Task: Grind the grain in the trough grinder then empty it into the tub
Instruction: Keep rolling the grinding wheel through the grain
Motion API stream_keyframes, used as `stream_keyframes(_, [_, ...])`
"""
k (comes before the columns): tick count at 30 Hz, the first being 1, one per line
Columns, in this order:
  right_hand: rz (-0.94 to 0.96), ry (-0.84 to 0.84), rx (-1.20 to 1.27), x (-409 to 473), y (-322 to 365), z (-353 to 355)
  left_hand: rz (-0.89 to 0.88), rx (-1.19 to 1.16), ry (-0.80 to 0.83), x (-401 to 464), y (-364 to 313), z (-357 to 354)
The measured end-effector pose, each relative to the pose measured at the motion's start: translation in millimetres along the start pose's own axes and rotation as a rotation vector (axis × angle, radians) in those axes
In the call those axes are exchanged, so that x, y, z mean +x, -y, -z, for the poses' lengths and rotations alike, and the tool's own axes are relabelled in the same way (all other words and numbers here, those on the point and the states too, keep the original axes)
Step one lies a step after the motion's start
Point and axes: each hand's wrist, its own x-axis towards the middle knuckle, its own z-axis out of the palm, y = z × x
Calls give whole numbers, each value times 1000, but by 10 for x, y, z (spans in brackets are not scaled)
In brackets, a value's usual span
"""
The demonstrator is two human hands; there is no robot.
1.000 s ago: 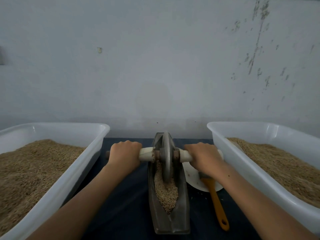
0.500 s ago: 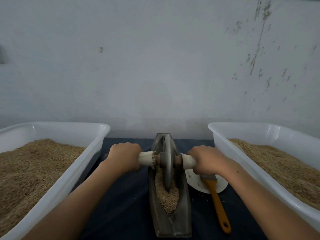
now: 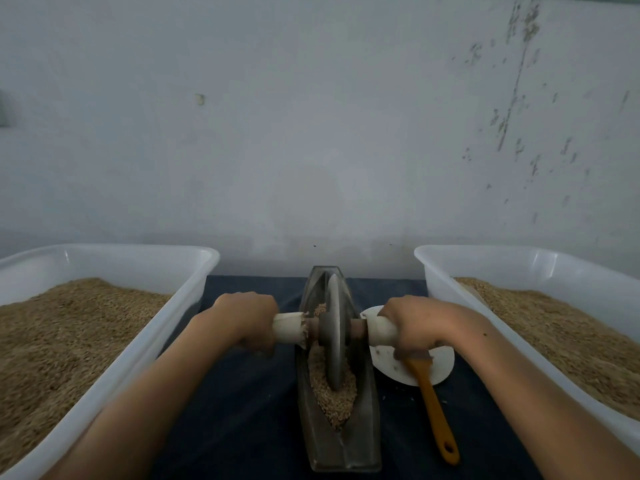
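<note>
Left tub point(image 3: 194, 258) of grain left of the trough grinder point(image 3: 337, 441); my left hand point(image 3: 244, 320) curls tight round the axle handle point(image 3: 287, 327). Wheel point(image 3: 335, 327) stands mid-trough in the grain point(image 3: 332, 400), axle crosswise, trough's long axis running away from me. Right hand point(image 3: 415, 323) wraps the other handle, equally near. Brush point(image 3: 433, 407), plate point(image 3: 440, 368), right tub point(image 3: 433, 268) right of grinder.

the trough grinder point(image 3: 341, 441) lies lengthwise at the middle of the table point(image 3: 242, 410), its wheel point(image 3: 335, 327) standing in the grain point(image 3: 334, 400) inside it. a tub point(image 3: 166, 327) sits along the table's left edge and another tub point(image 3: 450, 289) along the right edge, each holding grain. between the grinder and the right tub lies a plate point(image 3: 441, 367), with a brush point(image 3: 434, 410) resting partly on it.
</note>
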Motion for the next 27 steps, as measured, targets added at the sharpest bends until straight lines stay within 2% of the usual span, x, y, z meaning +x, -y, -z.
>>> stream_keyframes(2, [-16,43,38,-10,-1,6,-1,13,20,-9,-1,20])
stream_keyframes(5, [-22,0,23,37,-9,-27,18,30,-29,1,-28,14])
stream_keyframes(7, [-22,-103,-7,101,-5,-81,38,34,-147,15,-53,-14])
stream_keyframes(11, [-17,-465,-45,209,-6,-254,48,31,-478,53,-85,-127])
stream_keyframes(13, [-10,-528,-43,221,-13,-300,40,33,-538,58,-80,-162])
stream_keyframes(16, [5,-471,-54,188,-14,-260,40,24,-462,55,-63,-147])
stream_keyframes(20, [10,-170,-61,92,1,-79,29,31,-180,24,-26,-53])
stream_keyframes(23, [-15,-23,-24,19,15,6,13,-11,-7,2,-5,6])
stream_keyframes(27, [-30,-12,-22,28,21,4,19,-9,5,3,-11,7])
